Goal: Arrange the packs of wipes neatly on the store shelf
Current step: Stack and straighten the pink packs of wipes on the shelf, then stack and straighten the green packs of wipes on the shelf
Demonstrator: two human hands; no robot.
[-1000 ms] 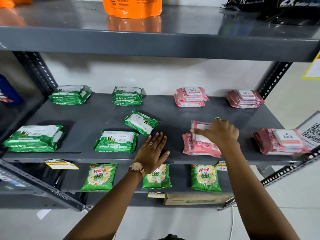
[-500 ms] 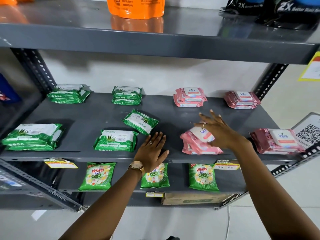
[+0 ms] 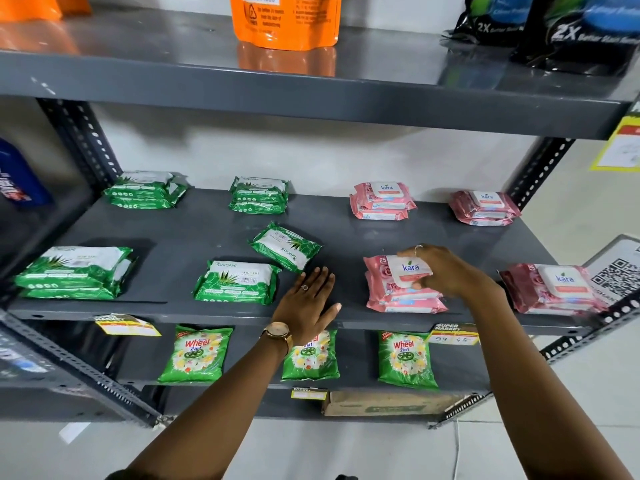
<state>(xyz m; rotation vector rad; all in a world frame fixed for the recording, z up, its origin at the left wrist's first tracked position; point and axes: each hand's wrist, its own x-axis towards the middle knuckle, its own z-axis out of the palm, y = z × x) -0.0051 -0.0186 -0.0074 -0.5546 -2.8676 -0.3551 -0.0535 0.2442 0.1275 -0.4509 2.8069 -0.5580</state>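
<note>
On the grey middle shelf (image 3: 194, 233) lie green Origami wipe packs and pink Kara wipe packs in small stacks. My right hand (image 3: 446, 271) grips the top pink pack (image 3: 391, 275) of the front pink stack (image 3: 401, 301). My left hand (image 3: 308, 303) rests flat and open on the shelf's front edge, just right of a front green stack (image 3: 235, 282). A single green pack (image 3: 284, 245) lies askew behind my left hand. More stacks sit at the back: green (image 3: 145, 190), green (image 3: 258, 195), pink (image 3: 381, 200), pink (image 3: 485, 207). Further stacks lie at front left (image 3: 74, 273) and front right (image 3: 550, 289).
The shelf below holds green Wheel detergent packets (image 3: 195, 353) and a cardboard box (image 3: 388, 403). The upper shelf (image 3: 311, 95) carries an orange pouch (image 3: 284, 19) and black pouches (image 3: 581, 32). A QR code sign (image 3: 620, 271) stands at the right; price tags (image 3: 453, 336) hang on the shelf edge.
My right hand, which lay on the front pink stack, has taken hold of its top pack and turned it so the white Kara lid faces up. My left hand stays flat.
</note>
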